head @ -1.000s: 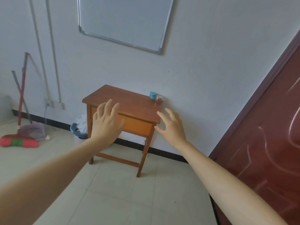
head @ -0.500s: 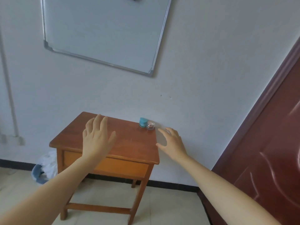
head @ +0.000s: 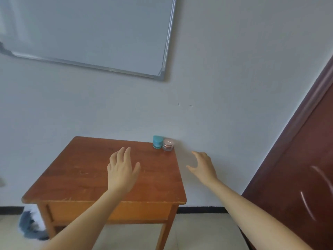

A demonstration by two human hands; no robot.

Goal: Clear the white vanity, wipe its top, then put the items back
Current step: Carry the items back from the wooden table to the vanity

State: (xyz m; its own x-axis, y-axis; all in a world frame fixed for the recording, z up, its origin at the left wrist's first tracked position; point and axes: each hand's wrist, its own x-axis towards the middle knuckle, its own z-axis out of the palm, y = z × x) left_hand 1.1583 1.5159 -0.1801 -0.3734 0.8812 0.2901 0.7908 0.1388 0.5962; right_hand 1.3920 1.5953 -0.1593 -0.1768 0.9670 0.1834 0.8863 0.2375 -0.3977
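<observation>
While your left arm reaches in over the front edge of the reddish-brown wooden table [head: 72,177], your left hand [head: 122,172] hangs palm down above the middle of its top. The fingers are straight and close together, the thumb is spread out to the side, and you hold nothing. Whether the palm touches the wood cannot be told.

The table has a worn, scratched top and one drawer front of lighter orange wood. It stands against the white wall [head: 234,87], below a grey-framed whiteboard [head: 90,29].

At the table's back right corner, next to the wall, stand a small teal plastic container [head: 157,142] and a clear glass jar with a rose-gold lid [head: 168,144]. The two are upright and touching, or very nearly so, with the teal one on the left.

Your right hand [head: 202,166] is past the table's right edge, in front of the wall and just lower right of the jar. Its fingers are spread and slightly bent, thumb pointing left, and it grips nothing and touches neither item.

At your far right is a dark red-brown door [head: 297,177].
</observation>
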